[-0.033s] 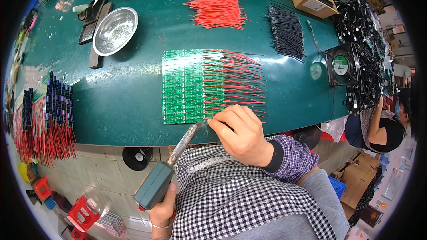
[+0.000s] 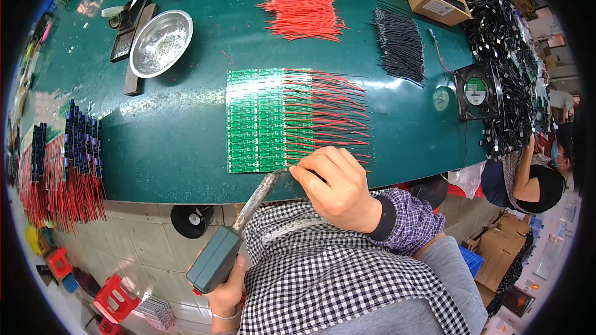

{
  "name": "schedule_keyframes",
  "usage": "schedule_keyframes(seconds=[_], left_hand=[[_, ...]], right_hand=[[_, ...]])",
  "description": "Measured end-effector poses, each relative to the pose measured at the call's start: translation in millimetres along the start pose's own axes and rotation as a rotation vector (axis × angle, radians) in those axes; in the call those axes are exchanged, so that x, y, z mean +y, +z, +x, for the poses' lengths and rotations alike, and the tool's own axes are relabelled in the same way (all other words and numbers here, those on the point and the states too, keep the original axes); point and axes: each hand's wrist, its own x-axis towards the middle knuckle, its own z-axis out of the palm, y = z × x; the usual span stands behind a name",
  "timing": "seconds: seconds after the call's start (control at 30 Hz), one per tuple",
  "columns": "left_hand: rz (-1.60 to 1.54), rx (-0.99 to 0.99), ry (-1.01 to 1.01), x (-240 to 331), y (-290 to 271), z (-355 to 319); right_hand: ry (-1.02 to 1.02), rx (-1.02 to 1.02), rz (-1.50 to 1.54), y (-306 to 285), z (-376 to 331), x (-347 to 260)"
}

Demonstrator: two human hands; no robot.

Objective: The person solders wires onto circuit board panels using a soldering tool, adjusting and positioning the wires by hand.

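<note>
My left hand (image 2: 228,291) is closed round the dark green, boxy handle of a soldering iron (image 2: 214,260). Its long, worn metal barrel points up and right, with the tip at the lower edge of a green circuit board panel (image 2: 256,121). Beside that tip, my right hand (image 2: 335,186) pinches what looks like a thin wire, mostly hidden by the fingers. Red and black wires (image 2: 335,108) are attached along the panel's right part and stretch out to the right over the table.
Beyond the panel lie a red wire bundle (image 2: 302,9) and a black wire bundle (image 2: 398,43). A metal bowl (image 2: 161,43) rests tilted at left. Wired boards (image 2: 68,161) are stacked at the left edge. A fan (image 2: 477,91) and tangled black cables (image 2: 506,56) stand right, near another person (image 2: 537,177).
</note>
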Motion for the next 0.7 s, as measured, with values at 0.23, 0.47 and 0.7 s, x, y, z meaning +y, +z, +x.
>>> schedule_keyframes(seconds=[0.23,0.47,0.7], left_hand=[[-0.113,0.033,-0.024,3,2,-1],[-0.110,0.127,0.190,-2,10,18],[-0.018,0.580,0.651,52,4,88]], right_hand=[[-0.006,0.002,0.005,-1,0,-1],[0.000,-0.036,0.014,-4,0,-1],[0.000,-0.066,0.067,-13,2,8]])
